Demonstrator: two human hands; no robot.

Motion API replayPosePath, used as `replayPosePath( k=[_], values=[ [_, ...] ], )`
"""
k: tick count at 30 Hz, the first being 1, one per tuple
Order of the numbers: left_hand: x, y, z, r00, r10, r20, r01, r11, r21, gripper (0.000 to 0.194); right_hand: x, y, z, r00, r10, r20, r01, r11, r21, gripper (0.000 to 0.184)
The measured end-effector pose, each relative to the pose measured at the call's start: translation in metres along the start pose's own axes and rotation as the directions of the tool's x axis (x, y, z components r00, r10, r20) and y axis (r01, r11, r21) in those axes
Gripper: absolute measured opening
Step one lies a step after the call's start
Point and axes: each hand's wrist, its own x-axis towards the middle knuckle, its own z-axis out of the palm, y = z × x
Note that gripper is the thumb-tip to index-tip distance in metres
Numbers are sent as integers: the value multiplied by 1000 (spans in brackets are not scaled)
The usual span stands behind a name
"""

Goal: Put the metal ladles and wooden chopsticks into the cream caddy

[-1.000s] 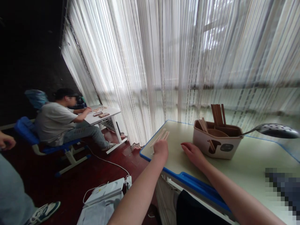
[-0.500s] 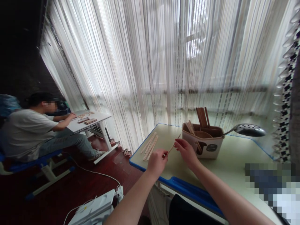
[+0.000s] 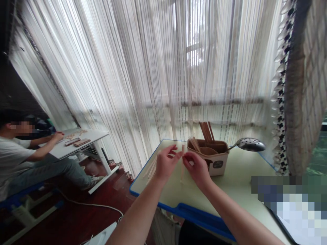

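A pale wooden chopstick [image 3: 182, 173] hangs almost upright between my hands, slightly blurred. My right hand [image 3: 198, 168] pinches it near the upper part, the fingers curled in. On the other side of it, my left hand [image 3: 166, 163] has its fingers spread, with the thumb tip close to the right fingertips; whether that thumb touches the chopstick is hard to see. Several more pale chopsticks [image 3: 151, 170] lie on the table, partly behind my left hand and wrist. Just beyond my right hand stands a beige and brown utensil box [image 3: 221, 165].
Brown chopsticks [image 3: 206, 132] stick up from the box, and a perforated skimmer [image 3: 251, 144] leans out rightward. The blue-edged table [image 3: 237, 189] stands before a sheer curtain [image 3: 143, 68]. Leftward, a person [image 3: 15, 153] sits at a white table [image 3: 95, 137].
My view has swung right. My left hand has let its fingers spread, and the chopstick has turned from slanting to nearly upright in my right hand.
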Motion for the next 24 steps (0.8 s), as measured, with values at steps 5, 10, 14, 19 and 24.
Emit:
replayPosePath(
  k=[5, 10, 14, 19, 24],
  values=[
    [53, 46, 10, 986, 105, 129, -105, 994, -13, 26, 31, -20, -23, 983, -181, -41, 173, 971, -163, 15],
    [109, 75, 12, 961, 223, 161, -175, 947, -268, 27, 98, -32, -48, 987, -76, 143, 80, 997, -21, 19],
    [151, 83, 18, 953, 280, 114, -228, 913, -338, 33, 150, -36, -58, 986, -82, 147, 90, 995, -51, 16],
    [174, 74, 32, 967, 254, -4, -247, 939, -238, 36, 180, -28, -53, 990, -62, 130, 80, 987, -142, 13],
    [176, 55, 42, 967, 255, 20, -246, 949, -200, 32, 181, -6, -44, 989, -63, 136, 99, 956, -276, 16]
  ],
)
